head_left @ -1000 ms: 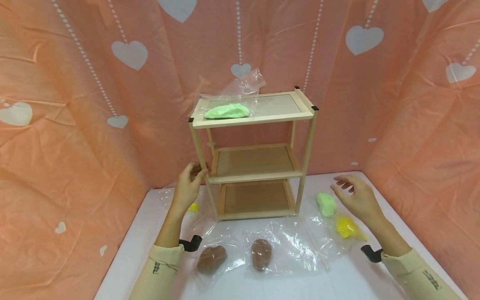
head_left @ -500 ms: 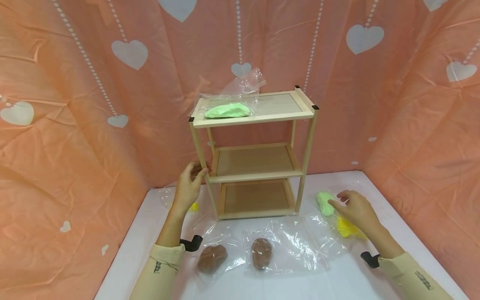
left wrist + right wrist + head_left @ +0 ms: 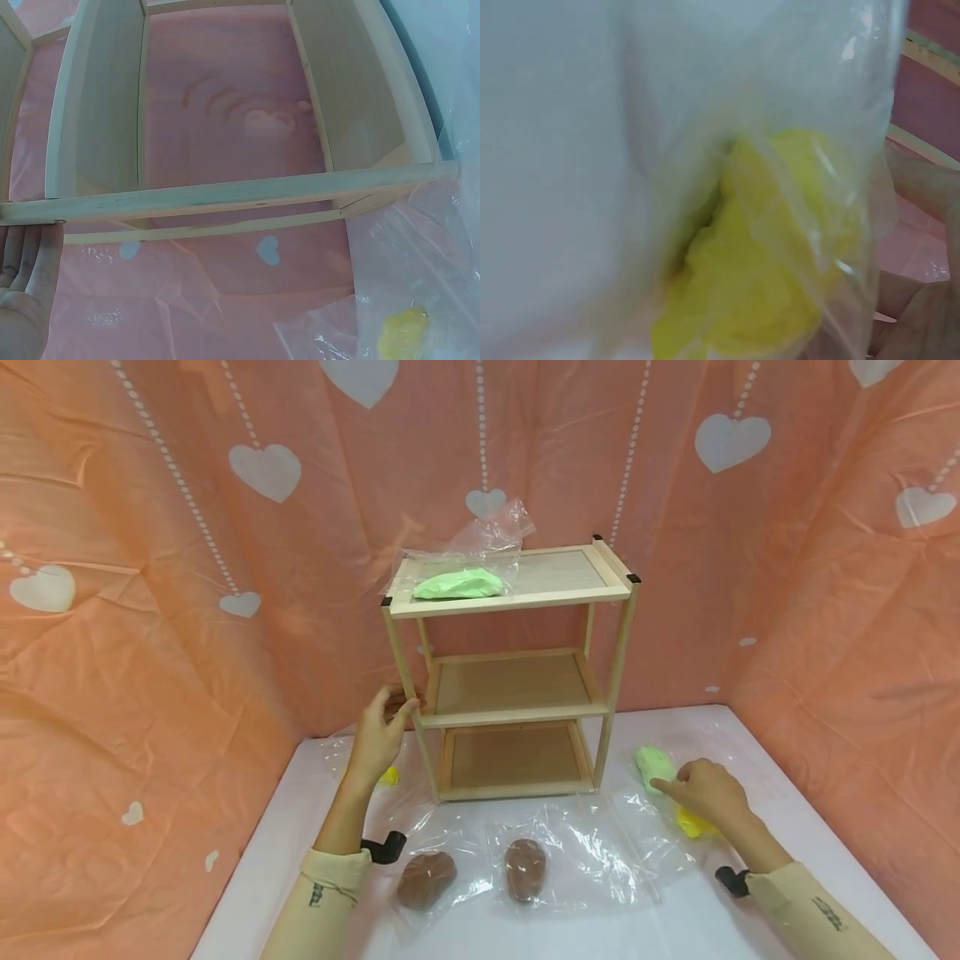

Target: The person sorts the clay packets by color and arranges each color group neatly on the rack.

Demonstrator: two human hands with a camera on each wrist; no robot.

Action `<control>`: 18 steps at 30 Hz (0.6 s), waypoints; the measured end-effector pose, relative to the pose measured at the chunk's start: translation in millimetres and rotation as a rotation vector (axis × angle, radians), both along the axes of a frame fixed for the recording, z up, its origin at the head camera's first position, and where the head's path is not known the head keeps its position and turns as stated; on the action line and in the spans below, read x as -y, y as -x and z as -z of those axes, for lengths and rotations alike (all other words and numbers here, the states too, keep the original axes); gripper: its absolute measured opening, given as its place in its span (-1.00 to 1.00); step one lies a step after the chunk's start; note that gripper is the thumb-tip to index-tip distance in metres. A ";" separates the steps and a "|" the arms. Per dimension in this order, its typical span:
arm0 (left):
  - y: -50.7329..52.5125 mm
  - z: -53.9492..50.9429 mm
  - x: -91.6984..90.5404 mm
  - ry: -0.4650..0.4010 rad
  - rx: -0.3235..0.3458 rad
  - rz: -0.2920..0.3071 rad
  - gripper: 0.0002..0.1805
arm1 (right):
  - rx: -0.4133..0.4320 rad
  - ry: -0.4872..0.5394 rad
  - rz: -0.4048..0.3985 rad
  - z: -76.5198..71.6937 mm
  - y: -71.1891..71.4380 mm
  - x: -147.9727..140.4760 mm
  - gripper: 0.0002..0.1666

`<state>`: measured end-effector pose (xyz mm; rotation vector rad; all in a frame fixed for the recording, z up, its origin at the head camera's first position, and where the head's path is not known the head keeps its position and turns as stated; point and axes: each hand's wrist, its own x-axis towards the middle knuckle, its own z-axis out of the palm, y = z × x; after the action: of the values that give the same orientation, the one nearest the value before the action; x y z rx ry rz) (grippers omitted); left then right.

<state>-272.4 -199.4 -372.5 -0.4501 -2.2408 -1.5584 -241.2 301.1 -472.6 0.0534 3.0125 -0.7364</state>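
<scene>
In the head view a three-tier wooden shelf [image 3: 517, 718] stands at the centre. My left hand [image 3: 378, 735] holds its left front post at the middle tier, thumb in front; in the left wrist view the hand [image 3: 30, 292] lies against the post. My right hand [image 3: 708, 793] is over the right-side bags, its thumb at a pale green lump [image 3: 654, 767] in clear plastic. Whether it touches the lump is unclear. Under this hand, partly hidden, is a bagged yellow lump [image 3: 692, 823]. The right wrist view shows the yellow lump [image 3: 772, 255] close up, thumb and fingers apart beside it.
On the top tier lies another bagged pale green lump [image 3: 459, 584]. Two bagged brown lumps, the left one [image 3: 426, 881] and the right one [image 3: 525, 870], lie before the shelf. A bagged yellow lump [image 3: 389, 776] sits by the left forearm. Pink heart-patterned cloth [image 3: 262, 668] surrounds the white table.
My right hand has moved down and left, from above the bags to the pale green lump, and covers more of the yellow one. My left hand stays on the post.
</scene>
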 end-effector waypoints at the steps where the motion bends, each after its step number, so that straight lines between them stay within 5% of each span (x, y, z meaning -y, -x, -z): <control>1: 0.3 0.5 0.0 -0.004 0.002 0.003 -0.71 | 0.002 -0.011 0.002 0.2 0.5 0.7 -0.23; 18: 0.8 2.5 -1.2 0.010 -0.035 -0.012 -0.76 | 0.031 -0.064 0.021 10.6 25.9 9.3 -0.37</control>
<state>-273.2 -198.2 -375.0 -0.4622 -2.2223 -1.5220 -267.1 291.8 -483.2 0.0972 3.0099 -0.6351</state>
